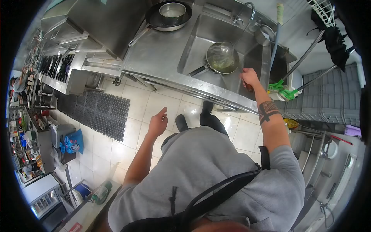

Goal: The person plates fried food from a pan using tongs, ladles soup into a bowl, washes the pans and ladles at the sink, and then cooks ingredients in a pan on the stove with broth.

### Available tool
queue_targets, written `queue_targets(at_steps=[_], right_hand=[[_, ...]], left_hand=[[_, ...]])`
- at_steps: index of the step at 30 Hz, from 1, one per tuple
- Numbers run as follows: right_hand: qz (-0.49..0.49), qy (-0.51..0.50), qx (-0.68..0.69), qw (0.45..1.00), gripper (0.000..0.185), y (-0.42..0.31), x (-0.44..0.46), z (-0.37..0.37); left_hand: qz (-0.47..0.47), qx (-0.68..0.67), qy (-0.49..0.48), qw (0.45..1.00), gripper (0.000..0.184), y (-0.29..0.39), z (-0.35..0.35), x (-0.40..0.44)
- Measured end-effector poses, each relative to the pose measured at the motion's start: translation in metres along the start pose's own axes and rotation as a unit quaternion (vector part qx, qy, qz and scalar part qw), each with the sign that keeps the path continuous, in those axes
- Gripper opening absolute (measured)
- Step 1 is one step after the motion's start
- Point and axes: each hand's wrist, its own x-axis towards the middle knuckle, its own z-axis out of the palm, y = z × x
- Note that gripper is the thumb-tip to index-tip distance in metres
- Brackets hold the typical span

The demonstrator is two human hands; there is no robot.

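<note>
A frying pan (pixel 221 66) lies in the stainless steel sink (pixel 192 50), its black handle pointing to the near left. Inside the pan are some clear liquid and yellowish-green residue. My right hand (pixel 250 77) is at the right part of the sink, apart from the pan. Its fingers are curled round something brown and small that I cannot make out. My left hand (pixel 157 121) hangs over the floor in front of the counter, touching nothing, with its fingers loosely bent and apart. Behind the pan rises a curved metal faucet (pixel 252 11).
Left of the sink, a large pan (pixel 151 20) with a smaller metal pot (pixel 172 12) in it stands on the counter (pixel 154 50). Right of the sink are long-handled green brushes (pixel 288 93) and grey crates (pixel 328 92). A black rubber mat (pixel 96 112) covers part of the floor.
</note>
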Motion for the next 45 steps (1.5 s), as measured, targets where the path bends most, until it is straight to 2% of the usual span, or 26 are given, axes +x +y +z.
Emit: queue_targets(at_steps=[1,2,3,5,9,11,14,18,21,23,26,29,35,38,45], right_hand=[[-0.095,0.063,-0.164,0.980,0.039,0.007,0.001,-0.001],[-0.186,0.124,-0.322,0.920,0.040,0.015,0.002,-0.001],[-0.183,0.122,-0.321,0.921,0.040,0.015,-0.005,-0.004],[-0.086,0.065,-0.427,0.898,0.042,0.010,-0.029,-0.016],[-0.083,0.067,-0.445,0.889,0.044,0.040,-0.040,-0.033],[-0.117,0.088,-0.420,0.896,0.040,0.052,-0.040,-0.040],[-0.098,0.082,-0.438,0.890,0.041,0.063,-0.033,-0.047],[-0.119,0.094,-0.439,0.886,0.045,0.066,-0.027,-0.053],[-0.112,0.061,-0.457,0.880,0.048,0.058,-0.025,-0.059],[-0.093,0.051,-0.474,0.874,0.057,0.054,-0.026,-0.061],[-0.112,0.060,-0.460,0.879,0.061,0.058,-0.031,-0.070],[-0.101,0.051,-0.460,0.881,0.053,0.054,-0.037,-0.075],[-0.112,0.090,-0.464,0.874,0.060,0.075,-0.037,-0.076],[-0.083,0.107,-0.478,0.868,0.061,0.070,-0.054,-0.081],[-0.094,0.139,-0.479,0.862,0.060,0.087,-0.057,-0.091]], left_hand=[[-0.001,0.001,0.000,1.000,0.046,0.005,-0.001,0.002],[0.001,0.029,-0.013,0.999,0.046,0.010,-0.003,0.004],[0.002,0.058,-0.029,0.998,0.046,0.016,-0.003,0.008],[0.011,0.063,-0.022,0.998,0.046,0.018,0.003,0.018],[0.029,0.082,-0.015,0.996,0.045,0.028,0.012,0.041],[0.024,0.093,-0.031,0.995,0.044,0.039,0.017,0.052],[0.024,0.104,-0.042,0.993,0.044,0.061,0.021,0.068],[0.037,0.096,-0.035,0.994,0.043,0.072,0.029,0.085],[0.016,0.100,-0.055,0.993,0.043,0.079,0.026,0.089],[0.022,0.107,-0.047,0.993,0.043,0.068,0.028,0.090],[0.015,0.121,-0.048,0.991,0.042,0.064,0.024,0.087],[0.006,0.125,-0.055,0.991,0.042,0.060,0.021,0.083],[0.015,0.115,-0.045,0.992,0.041,0.043,0.019,0.079],[0.012,0.103,-0.039,0.994,0.042,0.040,0.014,0.077],[-0.007,0.118,-0.049,0.992,0.043,0.027,0.005,0.071]])
